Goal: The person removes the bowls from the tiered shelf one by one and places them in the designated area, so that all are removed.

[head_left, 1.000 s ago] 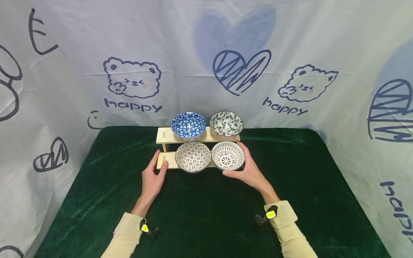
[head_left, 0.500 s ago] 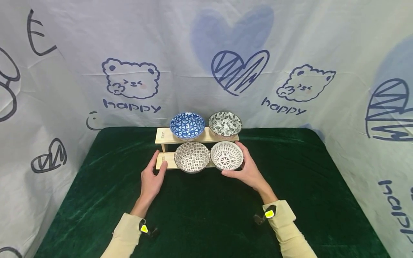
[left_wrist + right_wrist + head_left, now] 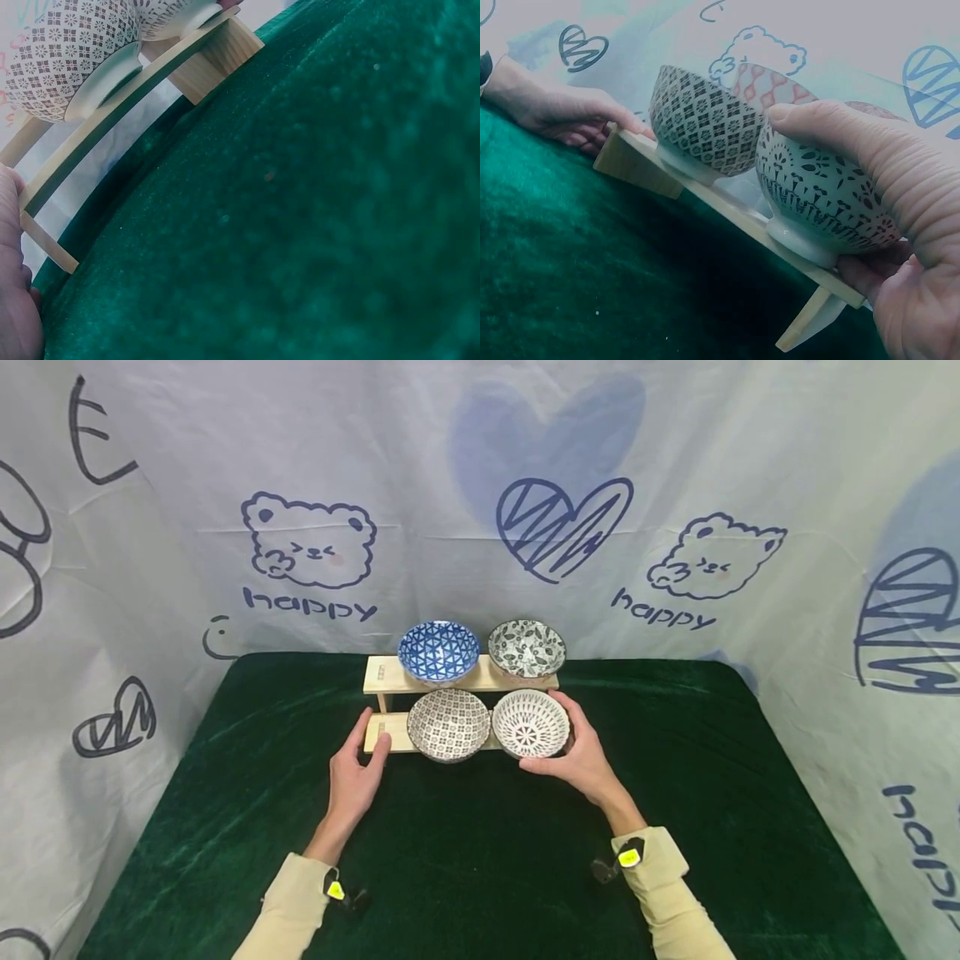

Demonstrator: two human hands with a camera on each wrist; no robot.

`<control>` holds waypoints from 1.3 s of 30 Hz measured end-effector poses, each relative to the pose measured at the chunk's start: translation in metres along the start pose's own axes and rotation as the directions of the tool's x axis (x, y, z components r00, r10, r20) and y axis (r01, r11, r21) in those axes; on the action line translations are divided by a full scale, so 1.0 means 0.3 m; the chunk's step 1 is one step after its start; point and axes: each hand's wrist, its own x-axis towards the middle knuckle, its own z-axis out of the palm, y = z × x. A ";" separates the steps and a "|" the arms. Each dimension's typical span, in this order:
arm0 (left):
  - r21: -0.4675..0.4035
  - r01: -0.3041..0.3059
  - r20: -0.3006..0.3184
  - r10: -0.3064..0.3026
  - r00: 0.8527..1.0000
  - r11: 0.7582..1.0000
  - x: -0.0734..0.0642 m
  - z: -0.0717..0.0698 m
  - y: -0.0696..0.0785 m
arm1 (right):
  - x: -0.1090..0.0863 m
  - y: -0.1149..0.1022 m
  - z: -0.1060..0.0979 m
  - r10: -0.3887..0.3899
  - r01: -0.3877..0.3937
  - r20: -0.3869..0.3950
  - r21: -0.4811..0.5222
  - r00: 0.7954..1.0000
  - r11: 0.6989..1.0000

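Observation:
A two-tier wooden stand (image 3: 393, 723) carries bowls on both tiers. My left hand (image 3: 355, 783) grips the left end of its lower tier, thumb over the top board. On the lower right sits a white bowl with a dark radiating pattern (image 3: 530, 724), held by my right hand (image 3: 586, 766). In the right wrist view, my right thumb lies at that bowl's rim and fingers reach under it beside its foot and the board's end. Left of it on the same tier stands a brown-and-white patterned bowl (image 3: 448, 725), which neither hand touches.
On the upper tier are a blue patterned bowl (image 3: 438, 652) and a leaf-patterned bowl (image 3: 527, 649). The stand is near the back of a table covered with dark green cloth (image 3: 465, 860). Close behind hangs a white printed curtain (image 3: 435, 560), which also runs along both sides.

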 end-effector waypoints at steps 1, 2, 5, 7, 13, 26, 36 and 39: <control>0.001 -0.002 -0.001 0.002 1.000 1.000 0.001 0.000 0.000 | 0.000 0.000 -0.003 -0.001 0.001 0.002 0.007 1.000 1.000; 0.000 -0.003 -0.001 0.003 1.000 1.000 0.001 0.001 0.000 | 0.000 -0.002 -0.005 0.000 0.000 0.003 0.015 1.000 1.000; -0.001 -0.004 0.000 0.004 1.000 1.000 0.001 0.000 0.003 | 0.001 -0.006 -0.014 0.011 -0.011 0.008 0.027 1.000 1.000; 0.000 -0.001 0.001 0.001 1.000 1.000 0.001 0.001 0.003 | 0.001 -0.009 -0.020 0.018 -0.018 0.014 0.027 1.000 0.999; 0.006 0.003 0.000 -0.003 1.000 1.000 0.000 0.001 0.005 | -0.002 -0.018 -0.036 0.023 -0.023 0.028 0.005 0.999 1.000; 0.006 0.007 0.003 -0.007 1.000 1.000 -0.001 0.000 0.006 | 0.000 -0.040 -0.088 0.023 -0.021 0.056 -0.027 0.998 0.999; -0.006 0.003 0.004 -0.003 1.000 1.000 0.000 0.001 0.003 | 0.001 -0.041 -0.145 0.001 0.002 0.064 -0.047 0.998 0.999; -0.007 0.002 0.006 -0.002 1.000 1.000 -0.001 0.001 0.003 | 0.000 -0.035 -0.163 -0.003 0.006 0.056 -0.056 0.998 0.998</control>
